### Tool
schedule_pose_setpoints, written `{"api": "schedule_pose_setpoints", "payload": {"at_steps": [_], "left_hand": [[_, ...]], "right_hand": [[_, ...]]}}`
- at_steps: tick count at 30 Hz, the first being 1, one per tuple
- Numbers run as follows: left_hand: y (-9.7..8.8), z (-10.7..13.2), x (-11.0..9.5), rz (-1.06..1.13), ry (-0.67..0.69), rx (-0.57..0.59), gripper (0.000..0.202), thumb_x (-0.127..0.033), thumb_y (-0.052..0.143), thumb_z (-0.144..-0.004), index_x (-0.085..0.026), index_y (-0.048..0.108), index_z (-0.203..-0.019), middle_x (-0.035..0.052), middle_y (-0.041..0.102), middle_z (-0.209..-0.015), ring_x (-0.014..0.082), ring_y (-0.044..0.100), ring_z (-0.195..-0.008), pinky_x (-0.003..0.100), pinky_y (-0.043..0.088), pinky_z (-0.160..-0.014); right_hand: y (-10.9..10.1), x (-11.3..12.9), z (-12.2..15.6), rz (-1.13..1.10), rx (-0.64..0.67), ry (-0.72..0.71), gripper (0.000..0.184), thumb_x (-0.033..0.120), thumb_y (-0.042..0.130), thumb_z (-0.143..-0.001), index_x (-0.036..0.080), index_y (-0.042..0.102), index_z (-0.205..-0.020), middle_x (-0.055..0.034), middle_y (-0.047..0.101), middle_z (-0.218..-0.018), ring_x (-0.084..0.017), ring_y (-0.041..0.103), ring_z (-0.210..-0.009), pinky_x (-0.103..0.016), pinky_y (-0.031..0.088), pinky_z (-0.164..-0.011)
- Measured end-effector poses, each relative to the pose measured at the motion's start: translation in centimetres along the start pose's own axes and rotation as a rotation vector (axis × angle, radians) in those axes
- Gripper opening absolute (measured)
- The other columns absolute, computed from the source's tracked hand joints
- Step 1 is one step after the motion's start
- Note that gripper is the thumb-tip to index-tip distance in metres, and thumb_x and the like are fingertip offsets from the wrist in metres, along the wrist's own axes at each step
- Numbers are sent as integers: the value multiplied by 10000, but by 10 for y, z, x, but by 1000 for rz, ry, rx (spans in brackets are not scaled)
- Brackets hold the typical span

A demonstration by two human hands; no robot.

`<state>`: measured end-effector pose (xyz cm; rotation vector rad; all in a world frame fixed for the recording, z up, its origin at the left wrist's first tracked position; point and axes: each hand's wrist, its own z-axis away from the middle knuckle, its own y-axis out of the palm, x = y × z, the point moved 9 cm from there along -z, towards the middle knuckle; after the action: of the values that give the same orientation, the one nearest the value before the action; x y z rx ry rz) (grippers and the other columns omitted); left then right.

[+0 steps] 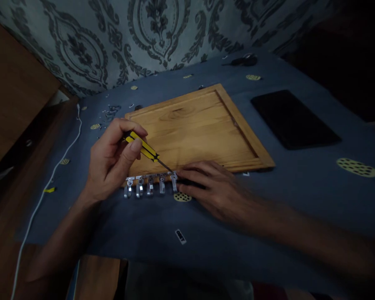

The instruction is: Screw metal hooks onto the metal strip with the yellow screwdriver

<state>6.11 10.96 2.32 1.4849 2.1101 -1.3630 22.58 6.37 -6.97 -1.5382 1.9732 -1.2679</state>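
My left hand (112, 156) is closed around the handle of a yellow and black screwdriver (146, 151). Its thin shaft slants down to the right, and the tip meets the top of the rightmost metal hook (174, 182). My right hand (215, 187) has its fingertips against that same hook and the board's near edge; its thumb is hidden. Several similar silver hooks (150, 186) stand in a row to the left along the near edge of a framed wooden board (187, 129), which lies on the blue cloth.
A black tablet-like slab (295, 118) lies right of the board. Farther back is a dark tool (243, 60). Small metal pieces (111, 110) are scattered at the back left. A white cable (59, 162) runs down the left side, and a patterned curtain (158, 33) hangs behind.
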Motion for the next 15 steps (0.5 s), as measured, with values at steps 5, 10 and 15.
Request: {"api": "schedule_pose_setpoints", "payload": {"at_steps": [5,10,15], "left_hand": [[1,0,-4,60,5,-73,235,-339,691,-977,-306,708,-1209,30,670,-1003,145,645,-814,267,558,-621],[0,0,-10,63,63,-127,251,-282,770,-918,-316,742,-1165,28,687,-1000,164,684,-861,291,606,-681],[3,0,-18,11,127,-97,310,-219,790,-893,-336,748,-1177,14,695,-983,169,676,-851,319,618,-689]], "right_hand": [[-2,2,-1,7,-12,-15,355,43,543,-927,157,747,-1193,-125,763,-1260,-296,640,-1183,-490,580,-936],[1,-1,-1,33,24,7,377,47,549,-927,214,750,-1199,-94,765,-1263,-272,642,-1181,-466,568,-965],[0,1,1,27,-27,-11,365,39,546,-925,184,748,-1192,-105,769,-1246,-286,641,-1174,-477,575,-939]]}}
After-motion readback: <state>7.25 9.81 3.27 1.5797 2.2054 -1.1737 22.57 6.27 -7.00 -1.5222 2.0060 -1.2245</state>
